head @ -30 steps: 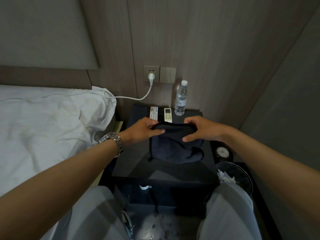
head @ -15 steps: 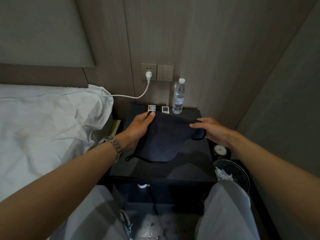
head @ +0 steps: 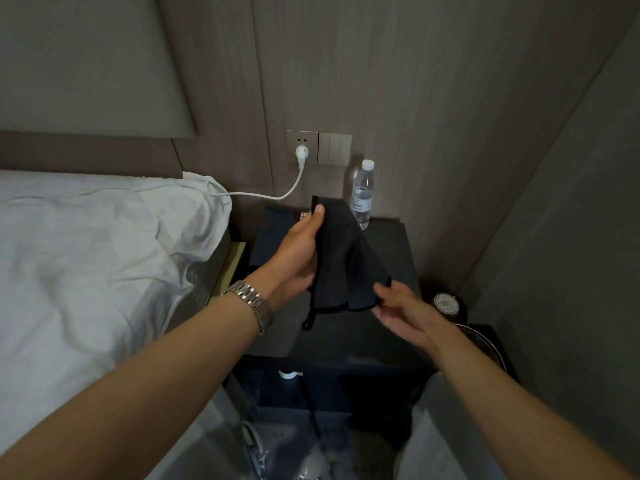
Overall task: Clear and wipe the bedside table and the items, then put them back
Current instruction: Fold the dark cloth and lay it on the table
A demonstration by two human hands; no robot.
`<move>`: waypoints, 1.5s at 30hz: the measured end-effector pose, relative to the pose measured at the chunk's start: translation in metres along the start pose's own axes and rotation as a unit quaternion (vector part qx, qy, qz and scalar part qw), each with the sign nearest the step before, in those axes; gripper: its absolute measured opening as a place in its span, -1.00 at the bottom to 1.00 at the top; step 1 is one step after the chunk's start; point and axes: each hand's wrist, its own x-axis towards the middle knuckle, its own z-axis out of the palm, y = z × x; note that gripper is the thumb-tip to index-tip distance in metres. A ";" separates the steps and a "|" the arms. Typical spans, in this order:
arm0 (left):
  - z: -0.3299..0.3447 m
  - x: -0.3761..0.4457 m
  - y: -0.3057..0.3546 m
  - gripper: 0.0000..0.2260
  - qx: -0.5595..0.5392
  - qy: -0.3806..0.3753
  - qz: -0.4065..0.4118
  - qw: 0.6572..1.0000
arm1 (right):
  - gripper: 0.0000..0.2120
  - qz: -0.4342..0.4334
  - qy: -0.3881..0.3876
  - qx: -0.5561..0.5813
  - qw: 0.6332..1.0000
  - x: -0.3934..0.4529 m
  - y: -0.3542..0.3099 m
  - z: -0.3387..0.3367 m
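A dark cloth [head: 341,261] hangs in the air above the black bedside table [head: 391,334]. My left hand [head: 298,254] grips the cloth's upper edge, thumb on top. My right hand [head: 405,311] pinches the cloth's lower right corner, fingers spread. A clear water bottle [head: 362,194] with a white cap stands upright at the table's back edge. A corner of a remote [head: 304,215] peeks out behind my left hand; the rest of it is hidden by the cloth.
A bed with white sheets [head: 86,265] lies to the left. A white cable [head: 273,194] runs from the wall socket [head: 302,147] to the bed. A round clock-like object [head: 446,303] and a bin [head: 488,344] sit low to the right of the table. My knees flank the table's open lower shelf.
The cloth has been lifted off the tabletop and turned upright. My left hand rose with its top edge, and my right hand dropped to the lower corner.
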 end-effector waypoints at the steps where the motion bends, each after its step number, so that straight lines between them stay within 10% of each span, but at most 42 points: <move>1: -0.001 -0.001 -0.001 -0.64 0.005 -0.002 -0.005 1.000 | -0.31 0.018 -0.009 -0.034 0.999 -0.001 0.003 0.002; 10: -0.044 -0.009 -0.003 -0.75 0.164 0.013 0.038 0.986 | -0.56 -0.015 0.037 -0.173 0.984 -0.007 -0.025 -0.009; 17: -0.074 -0.017 0.000 -0.56 0.433 0.021 0.065 0.899 | -0.55 -0.064 0.088 -0.320 0.941 -0.018 -0.055 -0.009; 24: -0.074 -0.026 -0.006 -0.48 0.474 0.103 0.184 0.855 | -0.70 -0.175 0.161 -0.445 0.863 -0.028 -0.074 0.004; 30: -0.079 -0.033 0.001 -0.72 0.573 0.111 0.256 0.771 | -0.53 -0.200 0.148 -0.435 0.865 -0.040 -0.090 0.015; 36: -0.080 -0.038 0.008 -0.84 0.649 0.108 0.273 0.702 | -0.69 -0.248 0.144 -0.633 0.719 -0.046 -0.094 0.011; 45: -0.056 -0.048 0.011 -0.95 0.440 -0.001 0.238 0.866 | -0.71 -0.240 0.115 -0.653 0.709 -0.035 -0.087 0.015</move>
